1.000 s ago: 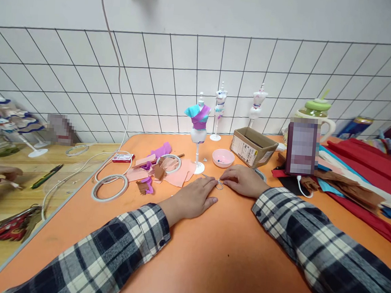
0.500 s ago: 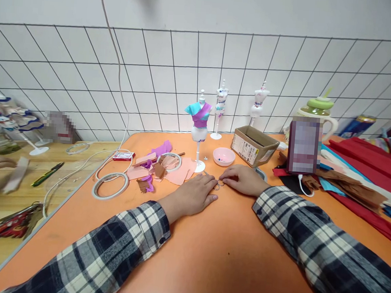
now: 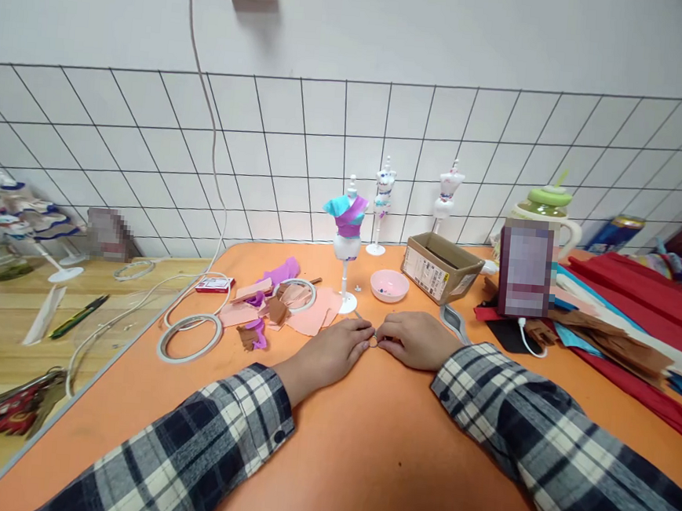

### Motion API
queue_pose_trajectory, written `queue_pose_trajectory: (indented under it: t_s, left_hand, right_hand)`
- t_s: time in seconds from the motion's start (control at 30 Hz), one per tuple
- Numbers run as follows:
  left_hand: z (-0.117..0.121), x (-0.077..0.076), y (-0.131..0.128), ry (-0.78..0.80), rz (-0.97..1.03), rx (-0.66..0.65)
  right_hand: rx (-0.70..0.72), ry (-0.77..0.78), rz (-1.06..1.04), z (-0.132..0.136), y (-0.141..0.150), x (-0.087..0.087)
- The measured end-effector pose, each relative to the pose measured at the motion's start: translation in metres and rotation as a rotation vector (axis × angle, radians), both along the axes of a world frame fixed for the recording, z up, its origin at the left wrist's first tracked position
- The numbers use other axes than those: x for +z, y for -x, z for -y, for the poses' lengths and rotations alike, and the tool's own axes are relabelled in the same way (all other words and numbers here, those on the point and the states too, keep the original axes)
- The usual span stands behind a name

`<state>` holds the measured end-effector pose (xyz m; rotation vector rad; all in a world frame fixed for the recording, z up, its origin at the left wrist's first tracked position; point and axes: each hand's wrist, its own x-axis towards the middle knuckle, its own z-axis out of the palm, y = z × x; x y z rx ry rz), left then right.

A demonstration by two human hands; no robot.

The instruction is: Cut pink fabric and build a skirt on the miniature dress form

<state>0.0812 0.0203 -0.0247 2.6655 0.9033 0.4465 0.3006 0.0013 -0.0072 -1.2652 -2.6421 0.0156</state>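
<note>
l hand (image 3: 333, 355) & r hand (image 3: 414, 340) at thin loop (image 3: 375, 344), can't tell grip, on orange table (image 3: 360, 462) nr tiled wall (image 3: 316, 155), closer tog. than b4.

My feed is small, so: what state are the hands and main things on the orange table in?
Left hand: palm down, fingers near a small loop
Right hand: fingers curled, by the loop
Front mannequin: upright, wrapped in purple and teal
Cardboard box: open-topped
Pink bowl: upright, small bits inside
Phone: upright, cable plugged in
Tape roll: lying flat
</note>
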Motion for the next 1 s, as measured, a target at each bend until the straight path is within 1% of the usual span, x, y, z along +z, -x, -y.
queue_pose_trajectory:
  t_s: [0.1, 0.2, 0.27, 0.4, 0.53, 0.8, 0.93, 1.0]
  left_hand:
    - [-0.001, 0.001, 0.0, 0.0, -0.004, 0.02]
    - [-0.001, 0.002, -0.001, -0.002, -0.007, 0.02]
    - [0.0, 0.004, -0.001, -0.008, -0.011, 0.019]
    - [0.004, 0.009, -0.001, -0.031, -0.046, 0.014]
    - [0.006, 0.011, -0.001, -0.057, -0.059, -0.001]
    - [0.006, 0.013, 0.001, -0.054, -0.049, 0.016]
    - [0.006, 0.017, 0.005, -0.048, -0.061, -0.043]
    - [0.006, 0.019, 0.005, -0.076, -0.096, -0.043]
  right_hand:
    - [-0.021, 0.047, -0.022, -0.004, -0.002, 0.0]
    - [-0.02, 0.059, -0.038, -0.005, -0.005, 0.001]
    - [-0.032, 0.032, -0.057, -0.004, -0.006, 0.001]
    - [-0.119, -0.052, -0.126, -0.002, -0.006, 0.0]
    - [-0.076, -0.044, -0.025, -0.002, -0.003, -0.002]
    - [-0.109, -0.012, 0.075, -0.002, -0.002, 0.003]
    - [-0.091, -0.039, 0.094, -0.002, -0.003, 0.003]
    - [-0.082, -0.054, 0.09, -0.002, -0.004, 0.002]
